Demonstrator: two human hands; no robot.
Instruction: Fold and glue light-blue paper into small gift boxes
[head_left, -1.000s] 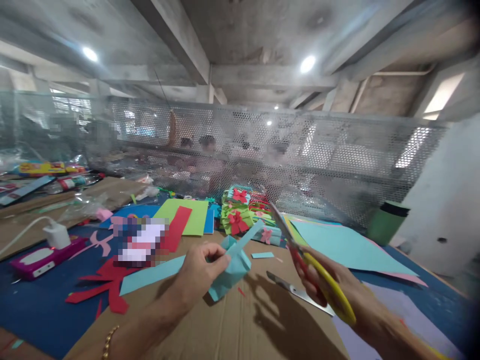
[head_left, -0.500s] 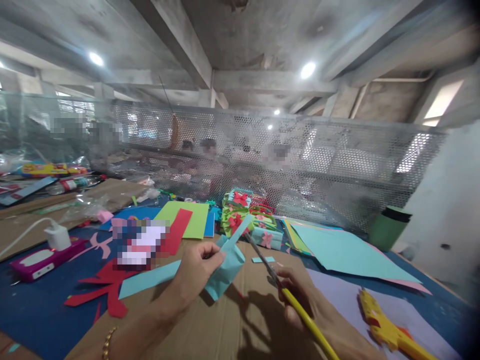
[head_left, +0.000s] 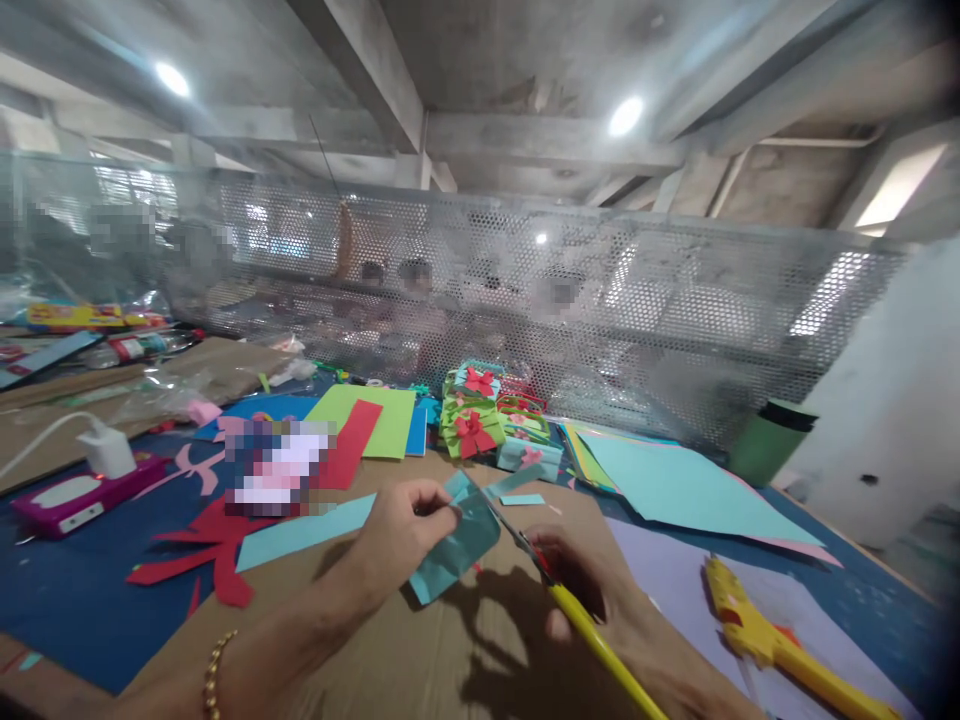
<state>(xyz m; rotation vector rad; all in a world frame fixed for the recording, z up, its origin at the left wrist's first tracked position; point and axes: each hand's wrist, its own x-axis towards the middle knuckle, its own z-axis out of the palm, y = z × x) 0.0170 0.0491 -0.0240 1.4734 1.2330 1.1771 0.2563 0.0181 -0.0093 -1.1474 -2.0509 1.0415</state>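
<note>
My left hand (head_left: pixel 390 545) pinches a folded light-blue paper piece (head_left: pixel 457 545) and holds it up over the brown cardboard sheet (head_left: pixel 450 660). My right hand (head_left: pixel 592 600) is closed on yellow-handled scissors (head_left: pixel 555 600). The blades point up and left and reach the paper's right edge. A thin blue strip (head_left: pixel 510 482) sticks out beyond the piece.
A yellow glue gun (head_left: pixel 765 635) lies on lilac paper at the right. Large teal sheets (head_left: pixel 675 490), a stack of decorated paper boxes (head_left: pixel 480 425), green and red paper, red cut-outs (head_left: pixel 217 555), a pink device with a charger (head_left: pixel 75 490). A metal mesh screen stands behind, with people beyond it.
My right hand has brought the scissors down and left from beside the paper until the blades meet its edge. The left hand has tilted the blue piece lower. The view has dropped slightly.
</note>
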